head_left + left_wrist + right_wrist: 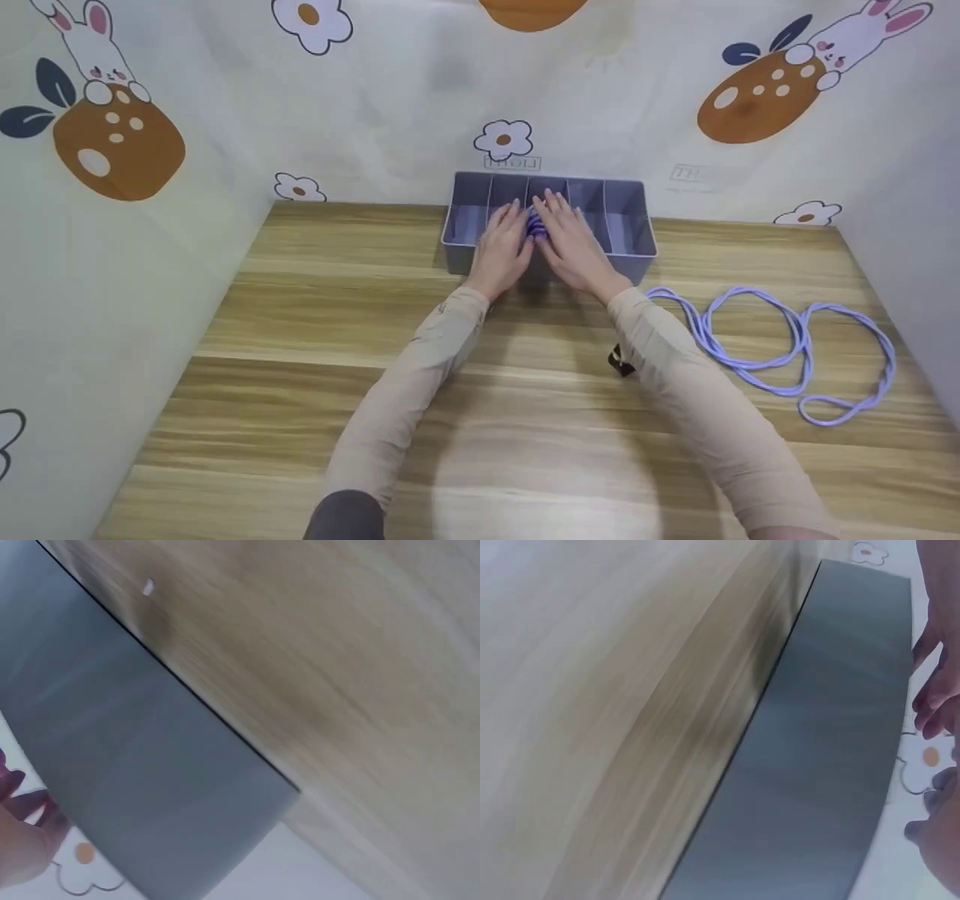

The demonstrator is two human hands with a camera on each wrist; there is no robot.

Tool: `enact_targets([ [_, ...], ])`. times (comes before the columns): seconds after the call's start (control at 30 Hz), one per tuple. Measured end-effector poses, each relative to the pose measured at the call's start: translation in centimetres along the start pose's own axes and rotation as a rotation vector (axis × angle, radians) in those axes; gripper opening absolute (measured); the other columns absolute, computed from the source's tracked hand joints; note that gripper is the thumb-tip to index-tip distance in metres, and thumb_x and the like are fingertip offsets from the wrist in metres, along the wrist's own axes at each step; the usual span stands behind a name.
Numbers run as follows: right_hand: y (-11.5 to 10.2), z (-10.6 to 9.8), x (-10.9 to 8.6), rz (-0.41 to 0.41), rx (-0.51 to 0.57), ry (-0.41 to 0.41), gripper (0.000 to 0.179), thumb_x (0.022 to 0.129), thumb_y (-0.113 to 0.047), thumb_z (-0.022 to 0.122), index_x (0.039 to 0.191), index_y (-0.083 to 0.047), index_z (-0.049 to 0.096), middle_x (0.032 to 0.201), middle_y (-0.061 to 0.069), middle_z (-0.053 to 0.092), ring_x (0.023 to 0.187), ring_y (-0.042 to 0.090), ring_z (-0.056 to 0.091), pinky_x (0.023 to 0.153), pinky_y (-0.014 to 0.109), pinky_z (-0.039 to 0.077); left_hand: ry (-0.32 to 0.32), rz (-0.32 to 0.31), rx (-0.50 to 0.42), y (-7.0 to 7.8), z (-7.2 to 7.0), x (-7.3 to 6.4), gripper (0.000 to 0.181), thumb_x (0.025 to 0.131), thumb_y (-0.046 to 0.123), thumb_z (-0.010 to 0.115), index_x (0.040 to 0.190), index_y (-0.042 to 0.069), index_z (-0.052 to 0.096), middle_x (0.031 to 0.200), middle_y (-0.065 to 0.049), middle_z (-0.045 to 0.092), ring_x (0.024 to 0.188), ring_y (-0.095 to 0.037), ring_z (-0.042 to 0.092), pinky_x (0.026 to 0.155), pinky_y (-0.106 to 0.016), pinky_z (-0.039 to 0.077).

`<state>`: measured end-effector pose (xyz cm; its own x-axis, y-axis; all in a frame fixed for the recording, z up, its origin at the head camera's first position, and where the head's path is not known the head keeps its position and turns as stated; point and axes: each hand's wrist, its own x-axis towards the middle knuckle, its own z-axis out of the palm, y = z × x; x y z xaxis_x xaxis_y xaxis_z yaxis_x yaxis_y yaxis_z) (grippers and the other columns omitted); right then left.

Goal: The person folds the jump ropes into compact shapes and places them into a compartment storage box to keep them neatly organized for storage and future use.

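A bundle of purple-blue striped cord (pixel 535 225) sits between both hands at the middle of a grey divided box (pixel 551 266). My left hand (pixel 501 251) grips its left side, with the thumb at the near side. From the right, my right hand (pixel 574 244) holds it, its fingers reaching over the bundle toward the back. The hands cover part of the bundle and some dividers. In the left wrist view the box's outer wall (pixel 142 742) fills much of the picture, with part of the left hand (pixel 22 844) at the edge. The right wrist view shows that wall (pixel 810 727) too.
A loose light-blue cord (pixel 799 337) lies looped on the wooden table (pixel 315 337) at the right. A small black object (pixel 621 361) is partly under the right sleeve. Behind the box hangs a printed cloth (pixel 390 97) with rabbits and flowers.
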<state>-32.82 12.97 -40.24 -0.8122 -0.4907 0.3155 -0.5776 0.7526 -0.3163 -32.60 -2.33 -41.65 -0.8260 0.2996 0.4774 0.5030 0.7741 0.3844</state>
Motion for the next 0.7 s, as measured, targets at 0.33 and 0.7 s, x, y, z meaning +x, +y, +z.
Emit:
enact_targets([
  [0.33,-0.6,-2.2,-5.6,0.021,-0.118,-0.047,0.056,0.095,-0.026,0.042,0.142,-0.002,0.023,0.147,0.023,0.017,0.135,0.039,0.013,0.107,0.057,0.01,-0.153,-0.058,0.112,2.1,-1.9,-3.2,0.062,0.093,0.038,0.044,0.14,0.002,0.029,0.147,-0.022,0.017,0.136,-0.033,0.014,0.11,-0.048,0.012],
  [0.7,-0.7,-4.2,-13.6,0.132,-0.151,-0.034,0.07,0.091,-0.034,0.049,0.143,-0.001,0.015,0.147,0.026,0.012,0.134,0.042,0.008,0.106,0.06,0.008,-0.287,-0.107,0.169,3.6,-4.5,-8.9,0.077,0.089,0.053,0.042,0.144,0.006,0.016,0.149,-0.024,0.004,0.137,-0.035,0.001,0.108,-0.055,0.005],
])
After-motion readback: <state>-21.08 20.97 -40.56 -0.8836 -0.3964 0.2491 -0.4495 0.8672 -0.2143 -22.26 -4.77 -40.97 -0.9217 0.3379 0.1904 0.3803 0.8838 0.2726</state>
